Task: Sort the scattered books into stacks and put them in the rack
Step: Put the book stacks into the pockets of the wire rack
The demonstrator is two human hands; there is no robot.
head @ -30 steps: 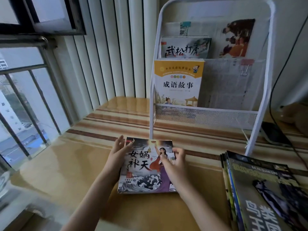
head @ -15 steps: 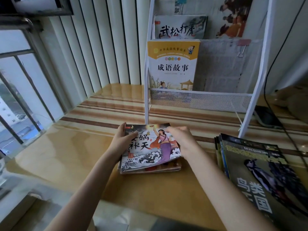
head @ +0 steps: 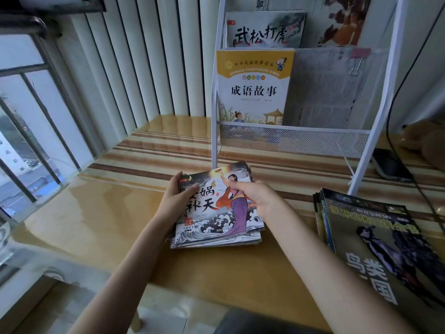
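So, quick rundown of what I've got on the head cam right now:

Left hand: my left hand (head: 177, 201) grips the left edge of the thin stack of picture books with the dark wave-and-lady cover (head: 216, 210), thumb on the top cover, fingers curled round the side.

Right hand: my right hand (head: 257, 198) is on the right half of that cover, fingers curled down over the stack's right edge, so it's holding too.

Stack position: the far end looks tilted up a bit off the glossy tan striped table (head: 96, 213), near end down. It's just in front of the rack's left leg.

Rack: the white wire-mesh tiered book rack (head: 293, 138) stands at the back of the table. Lower tier holds a yellow-and-white book with a pavilion drawing (head: 252, 88), next to a grey printed sheaf with a pink binder clip (head: 332, 88). Upper tier has a pale book with big black brush lettering (head: 265, 30).

Other pile: a stack of dark-covered bird magazines (head: 375, 244) lies flat at the right, apart from my hands.

Extras: a black flat device (head: 390, 167) by the rack's right foot, black cable (head: 409, 68) running down the wall.
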